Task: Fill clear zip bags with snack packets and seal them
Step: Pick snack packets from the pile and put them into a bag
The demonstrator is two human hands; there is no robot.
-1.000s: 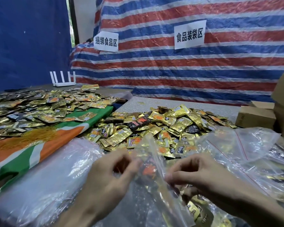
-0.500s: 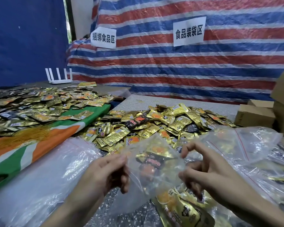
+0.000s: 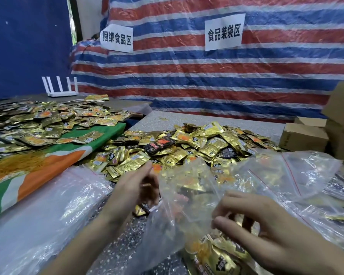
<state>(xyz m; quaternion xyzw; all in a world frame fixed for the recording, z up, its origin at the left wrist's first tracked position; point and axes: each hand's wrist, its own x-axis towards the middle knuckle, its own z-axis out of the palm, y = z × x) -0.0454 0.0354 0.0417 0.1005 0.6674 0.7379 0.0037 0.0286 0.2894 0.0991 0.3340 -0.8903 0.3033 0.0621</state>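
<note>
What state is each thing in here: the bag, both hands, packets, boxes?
Zip bag, held up, partly filled, apparently unsealed.
Left hand, gripping packets beside the bag.
Right hand, pinching the bag.
Packet pile, loose on the table.
Cardboard boxes, closed.

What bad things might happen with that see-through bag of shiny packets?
The zip bag does not look sealed yet. The left hand and right hand grip it only at its edges, so the packets inside might slide out if it tips. The loose packet under the left hand might get caught in the zip and stop it closing properly.
</note>
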